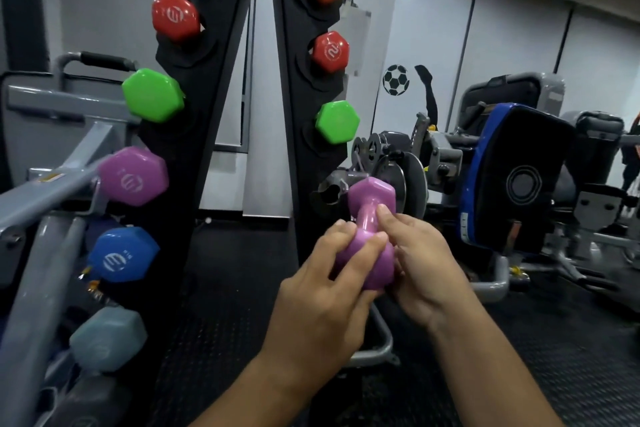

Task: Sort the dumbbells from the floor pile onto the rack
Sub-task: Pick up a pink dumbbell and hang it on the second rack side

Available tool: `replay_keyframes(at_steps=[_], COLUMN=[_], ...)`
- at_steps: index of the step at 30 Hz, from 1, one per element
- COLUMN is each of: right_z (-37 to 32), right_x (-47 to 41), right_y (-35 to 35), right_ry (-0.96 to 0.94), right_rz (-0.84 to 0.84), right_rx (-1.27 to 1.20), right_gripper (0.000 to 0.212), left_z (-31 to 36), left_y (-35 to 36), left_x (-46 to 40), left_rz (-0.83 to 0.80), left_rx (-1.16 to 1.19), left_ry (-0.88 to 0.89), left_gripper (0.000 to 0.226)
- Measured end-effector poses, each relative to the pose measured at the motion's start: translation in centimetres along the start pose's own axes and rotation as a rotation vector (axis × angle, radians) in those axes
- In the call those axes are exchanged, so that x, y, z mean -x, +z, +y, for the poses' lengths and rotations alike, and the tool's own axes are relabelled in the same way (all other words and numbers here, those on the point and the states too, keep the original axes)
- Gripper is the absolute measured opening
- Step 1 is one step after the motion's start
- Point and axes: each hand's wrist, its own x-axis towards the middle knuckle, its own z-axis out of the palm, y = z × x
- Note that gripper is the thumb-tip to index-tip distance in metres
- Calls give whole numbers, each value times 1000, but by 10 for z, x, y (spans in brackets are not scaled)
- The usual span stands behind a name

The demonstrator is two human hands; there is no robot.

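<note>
A purple dumbbell (370, 215) is held upright in front of the black rack's right upright (289, 87), just below the green dumbbell (336, 121) stored there. My left hand (325, 291) grips its lower head and handle from the left. My right hand (420, 263) holds the handle from the right, fingertips on the narrow middle. The left upright (207, 55) carries orange, red (176, 15), green (152, 95), purple (133, 177), blue (121, 255) and pale teal (107, 340) dumbbells. The right upright holds an orange, a red (330, 51) and the green one.
Grey machine frames (52, 191) crowd the left side beside the rack. A blue and black pad (516, 180) and a weight machine (391, 170) stand right of the rack. Black rubber floor (225, 288) lies between the uprights. A grey foot bar (381, 340) sits under my hands.
</note>
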Motion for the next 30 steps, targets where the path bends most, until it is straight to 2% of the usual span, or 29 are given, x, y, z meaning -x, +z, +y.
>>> replay_keyframes(at_steps=[6,8,13,19,23,30], right_z=[10,11,-2,-23,-26,-18], right_x=[-2,-9,-22,-56,-93,-136], right_y=[0,-4,-8,0,7,28], right_ry=[28,-35,-69,-93,-130,-145], right_rz=[62,91,140,232,307,391], right_rx=[-155,-90,-18,105,180,257], right_gripper=[25,23,23,22,32,32], left_z=[1,-6,-45,-78,-78,-79], left_y=[-8,-18,-26,4,22,33], left_x=[2,1,-15,-33,-40,-40], left_rz=[-96,-121,-33,-124,-139,-52], left_rx=[116,161,142,228,324,419], left_ry=[24,7,-313,-621,-667,-703], left_gripper=[66,69,66,69,67,59])
